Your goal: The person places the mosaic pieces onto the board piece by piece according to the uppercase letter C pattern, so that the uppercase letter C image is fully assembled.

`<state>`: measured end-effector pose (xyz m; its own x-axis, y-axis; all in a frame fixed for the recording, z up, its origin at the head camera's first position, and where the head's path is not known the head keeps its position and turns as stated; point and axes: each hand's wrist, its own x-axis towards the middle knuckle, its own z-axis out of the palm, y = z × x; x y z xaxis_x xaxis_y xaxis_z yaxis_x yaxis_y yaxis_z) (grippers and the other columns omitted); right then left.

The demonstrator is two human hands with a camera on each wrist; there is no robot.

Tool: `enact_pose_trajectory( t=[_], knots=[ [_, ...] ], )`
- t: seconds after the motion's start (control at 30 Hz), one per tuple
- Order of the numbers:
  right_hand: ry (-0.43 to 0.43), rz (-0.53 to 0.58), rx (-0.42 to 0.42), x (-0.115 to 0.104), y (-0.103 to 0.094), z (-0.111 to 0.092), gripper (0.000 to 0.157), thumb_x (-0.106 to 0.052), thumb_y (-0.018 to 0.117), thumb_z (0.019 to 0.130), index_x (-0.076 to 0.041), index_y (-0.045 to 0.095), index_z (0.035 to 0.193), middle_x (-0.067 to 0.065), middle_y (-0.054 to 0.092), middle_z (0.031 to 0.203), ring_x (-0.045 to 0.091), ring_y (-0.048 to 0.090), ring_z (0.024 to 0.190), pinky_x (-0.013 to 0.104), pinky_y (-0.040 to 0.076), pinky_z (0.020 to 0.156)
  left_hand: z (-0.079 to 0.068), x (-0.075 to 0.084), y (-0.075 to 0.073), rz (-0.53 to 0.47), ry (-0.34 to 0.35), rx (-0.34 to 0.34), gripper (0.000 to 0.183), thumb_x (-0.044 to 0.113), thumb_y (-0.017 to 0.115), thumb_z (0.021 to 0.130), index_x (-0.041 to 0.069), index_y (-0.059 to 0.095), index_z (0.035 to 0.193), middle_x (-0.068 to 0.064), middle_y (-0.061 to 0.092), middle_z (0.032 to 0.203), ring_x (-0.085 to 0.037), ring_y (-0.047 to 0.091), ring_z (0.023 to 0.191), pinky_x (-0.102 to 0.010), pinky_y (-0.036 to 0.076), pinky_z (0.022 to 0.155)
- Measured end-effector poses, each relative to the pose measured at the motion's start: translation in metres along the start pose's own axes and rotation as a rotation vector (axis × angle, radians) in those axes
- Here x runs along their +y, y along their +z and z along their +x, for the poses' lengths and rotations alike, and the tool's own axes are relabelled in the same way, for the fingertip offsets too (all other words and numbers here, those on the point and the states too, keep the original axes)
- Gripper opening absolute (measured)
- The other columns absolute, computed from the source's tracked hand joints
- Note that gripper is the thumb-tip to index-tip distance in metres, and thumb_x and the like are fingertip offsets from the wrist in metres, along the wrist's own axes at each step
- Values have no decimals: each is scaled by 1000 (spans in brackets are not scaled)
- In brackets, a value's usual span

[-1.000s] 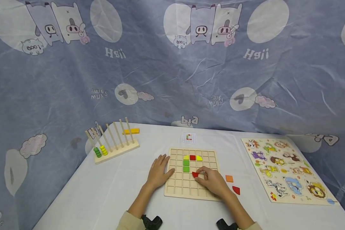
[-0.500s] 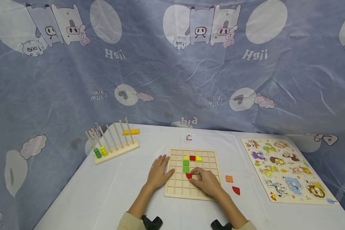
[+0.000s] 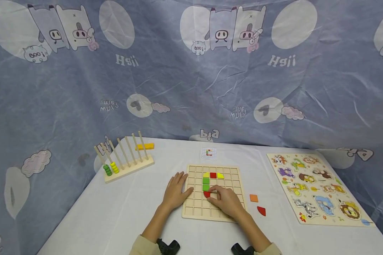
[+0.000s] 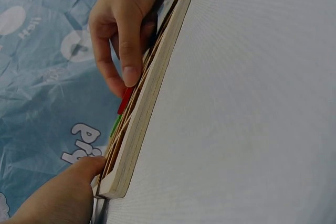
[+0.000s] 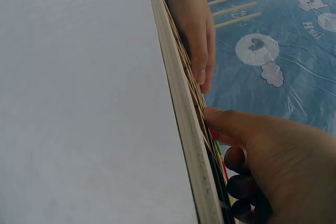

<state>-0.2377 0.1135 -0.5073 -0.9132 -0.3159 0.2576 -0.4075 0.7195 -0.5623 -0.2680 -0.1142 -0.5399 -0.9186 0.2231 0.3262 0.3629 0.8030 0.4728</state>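
A wooden grid board lies on the table, bearing two green squares, a red square and two yellow pieces. Just below the lower green square, my right hand pinches a red rounded piece between thumb and index finger. In the left wrist view, that red piece stands tilted at the board's surface, under the fingertips. My left hand rests on the board's left edge, its fingers extended and the thumb over the rim. Whether the red piece sits fully in a cell I cannot tell.
Right of the board lie an orange square and a red quarter-circle piece. A small pattern card is behind it. At left stands a peg rack with beads, near a yellow block. An animal puzzle lies at far right.
My right hand has carried the red rounded piece leftward across the board, to just below the lower green square. The left hand has stayed in place on the board's edge.
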Motion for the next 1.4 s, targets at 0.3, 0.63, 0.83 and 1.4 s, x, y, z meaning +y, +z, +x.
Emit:
enact_pose_trajectory(
  t=[0.3,0.63,0.83,1.4],
  knots=[
    [-21,27,15,1,2,1,28,-30,76,76,-17,67,98,-13,39,48,2,33,41,19,28,39,-1,0,0,-6,2,2,63,44,54,89,7,42,138,-14,36,143,-31,25,135,-44,15,111],
    [-25,30,19,0,1,1,28,-31,76,75,-17,67,98,-13,39,48,2,34,41,19,28,39,0,0,-1,0,-1,2,63,45,53,89,7,41,138,-14,36,143,-30,24,135,-43,14,111],
    [-24,35,17,1,2,1,29,-31,76,75,-17,67,99,-13,39,48,2,34,41,19,29,39,0,0,0,6,-4,-4,64,46,53,89,8,41,138,-14,36,143,-31,25,135,-44,15,111],
    [36,66,13,8,-19,-6,25,-29,74,79,-21,67,102,-11,41,50,4,35,43,20,30,41,0,-2,-1,-9,18,10,64,47,54,89,7,42,137,-14,37,142,-31,26,135,-45,16,110]
  ],
)
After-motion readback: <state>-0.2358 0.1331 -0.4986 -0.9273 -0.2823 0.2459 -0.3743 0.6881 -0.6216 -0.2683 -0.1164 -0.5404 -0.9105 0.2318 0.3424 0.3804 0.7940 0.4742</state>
